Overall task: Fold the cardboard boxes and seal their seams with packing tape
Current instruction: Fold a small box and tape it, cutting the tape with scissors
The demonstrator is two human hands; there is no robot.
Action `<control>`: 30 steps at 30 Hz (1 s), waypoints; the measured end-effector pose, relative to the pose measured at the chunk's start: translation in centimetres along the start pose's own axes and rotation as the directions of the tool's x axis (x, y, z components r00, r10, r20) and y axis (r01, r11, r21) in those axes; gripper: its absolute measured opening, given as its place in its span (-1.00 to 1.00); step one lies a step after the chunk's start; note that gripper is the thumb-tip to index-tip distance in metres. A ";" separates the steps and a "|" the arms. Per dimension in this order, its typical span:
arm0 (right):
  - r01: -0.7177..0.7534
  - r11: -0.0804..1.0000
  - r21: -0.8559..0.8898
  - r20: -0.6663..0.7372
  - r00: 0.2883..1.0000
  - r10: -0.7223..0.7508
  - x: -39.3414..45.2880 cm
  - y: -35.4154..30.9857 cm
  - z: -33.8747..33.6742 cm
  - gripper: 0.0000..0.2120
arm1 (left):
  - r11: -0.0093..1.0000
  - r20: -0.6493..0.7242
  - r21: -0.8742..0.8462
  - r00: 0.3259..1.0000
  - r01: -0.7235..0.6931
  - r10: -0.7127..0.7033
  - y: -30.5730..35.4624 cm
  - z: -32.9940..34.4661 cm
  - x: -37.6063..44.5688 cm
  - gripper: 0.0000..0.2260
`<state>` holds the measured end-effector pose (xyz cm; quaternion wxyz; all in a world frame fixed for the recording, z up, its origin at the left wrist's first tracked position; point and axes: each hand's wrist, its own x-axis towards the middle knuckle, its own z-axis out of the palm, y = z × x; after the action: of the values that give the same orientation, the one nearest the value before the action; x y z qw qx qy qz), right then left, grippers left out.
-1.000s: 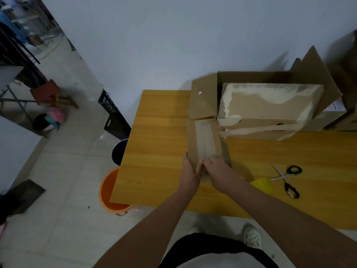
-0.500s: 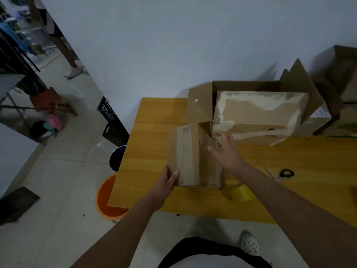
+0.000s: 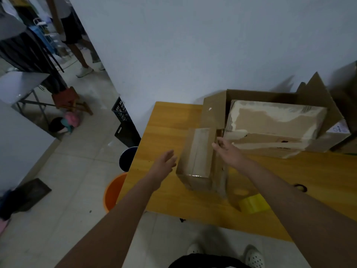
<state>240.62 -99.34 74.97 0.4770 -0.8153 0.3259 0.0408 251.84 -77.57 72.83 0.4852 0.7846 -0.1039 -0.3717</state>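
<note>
A small cardboard box (image 3: 199, 157) with a taped seam on its upper face stands tilted on the wooden table (image 3: 166, 120). My right hand (image 3: 228, 151) holds the box's far right top edge with its fingers. To the left of the box, my left hand (image 3: 164, 163) hovers open, a short gap from its side. A yellow roll of packing tape (image 3: 253, 205) lies near the table's front edge, partly behind my right forearm.
A large open carton (image 3: 214, 111) holding flattened boxes (image 3: 274, 120) stands at the table's back right. Black scissor handles (image 3: 300, 187) peek out beside my right forearm. On the floor to the left are an orange bucket (image 3: 114, 192) and a black crate (image 3: 123, 122). A person (image 3: 73, 35) stands far left.
My left hand has let go of the box's near left corner and drawn away to the left. The box has tipped further with its taped face up. My right hand stays on the far edge.
</note>
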 end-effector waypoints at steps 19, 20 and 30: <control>-0.036 0.933 0.357 -0.171 0.980 0.103 -2.6 4.6 -0.2 -0.46 | 0.322 0.261 0.886 0.932 -0.335 0.251 2.1 3.0 1.6 -0.04; -0.020 0.948 0.317 -0.194 0.977 0.086 -2.4 4.3 -0.2 -0.47 | 0.237 0.332 0.893 0.916 -0.382 0.227 2.2 2.0 1.7 -0.04; -0.003 1.000 -0.001 0.043 0.999 0.003 -1.1 2.7 1.1 -0.50 | -0.125 0.573 0.817 0.816 -0.563 0.072 0.6 -0.5 1.8 -0.03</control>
<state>238.50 -98.84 72.76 0.4834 -0.8139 0.3168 0.0591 253.50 -78.47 72.58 -0.1710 0.7539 -0.6085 -0.1792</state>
